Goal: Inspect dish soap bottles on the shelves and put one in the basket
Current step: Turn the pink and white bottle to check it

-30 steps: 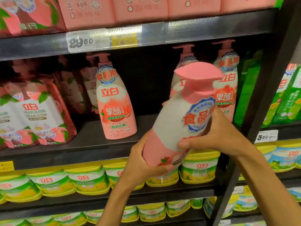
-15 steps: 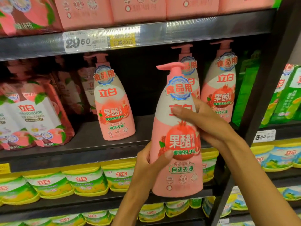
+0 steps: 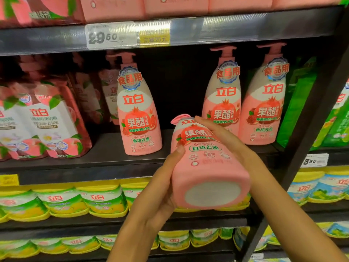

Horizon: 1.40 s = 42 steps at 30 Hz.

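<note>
In both hands, tilted pink bottle [image 3: 205, 161]

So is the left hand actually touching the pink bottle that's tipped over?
Touching. The head view shows the left hand cupping the tilted pink bottle, its thumb pressed on the label.

dark metal store shelving [image 3: 264, 25] with a slanted upright post [image 3: 309, 118], white price tags [image 3: 111, 35] on the shelf edges, lit evenly from the front.
</note>
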Each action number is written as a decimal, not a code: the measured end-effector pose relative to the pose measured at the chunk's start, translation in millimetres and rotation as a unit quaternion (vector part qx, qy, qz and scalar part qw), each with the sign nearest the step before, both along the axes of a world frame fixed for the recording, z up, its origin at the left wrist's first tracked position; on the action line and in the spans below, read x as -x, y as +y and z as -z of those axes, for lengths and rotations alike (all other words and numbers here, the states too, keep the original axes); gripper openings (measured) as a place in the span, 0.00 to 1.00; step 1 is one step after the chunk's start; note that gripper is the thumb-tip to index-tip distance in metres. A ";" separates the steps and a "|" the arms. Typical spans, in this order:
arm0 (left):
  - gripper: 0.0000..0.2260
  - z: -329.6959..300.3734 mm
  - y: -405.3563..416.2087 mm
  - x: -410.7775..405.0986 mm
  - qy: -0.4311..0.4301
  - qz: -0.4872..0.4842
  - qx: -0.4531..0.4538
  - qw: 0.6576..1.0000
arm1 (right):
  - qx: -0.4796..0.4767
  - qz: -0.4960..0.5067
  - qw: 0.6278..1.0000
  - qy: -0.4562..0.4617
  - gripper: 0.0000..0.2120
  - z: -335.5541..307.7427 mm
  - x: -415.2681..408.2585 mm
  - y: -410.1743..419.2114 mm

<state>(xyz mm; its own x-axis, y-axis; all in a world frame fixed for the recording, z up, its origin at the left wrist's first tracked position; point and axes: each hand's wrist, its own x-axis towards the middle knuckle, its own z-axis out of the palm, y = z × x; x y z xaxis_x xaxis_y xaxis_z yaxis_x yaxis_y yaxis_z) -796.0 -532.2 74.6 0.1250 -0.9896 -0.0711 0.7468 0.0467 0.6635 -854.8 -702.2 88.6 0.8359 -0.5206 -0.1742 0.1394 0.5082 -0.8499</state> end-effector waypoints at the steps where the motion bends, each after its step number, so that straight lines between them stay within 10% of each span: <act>1: 0.18 4.8 -1.4 -3.0 -0.040 -0.014 -0.004 0.999 | 0.015 0.000 1.000 0.009 0.11 -1.9 -0.2 1.9; 24: 0.33 42.0 -33.2 -36.2 -0.381 -0.143 0.064 0.911 | 0.380 0.098 0.911 -0.128 0.14 -24.2 9.0 14.7; 42: 0.37 60.6 -65.7 -64.2 -0.385 -0.277 0.085 0.876 | 0.470 0.162 0.858 -0.127 0.27 -21.4 -24.8 2.2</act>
<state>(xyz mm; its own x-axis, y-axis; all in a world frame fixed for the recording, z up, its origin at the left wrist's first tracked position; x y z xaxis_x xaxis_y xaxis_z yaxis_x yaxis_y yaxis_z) -731.7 -597.8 14.1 0.5349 -0.7504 0.3884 -0.0885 0.4074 0.9090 -830.0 -700.0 110.0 0.5693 -0.5439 0.6165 0.3858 -0.4855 -0.7845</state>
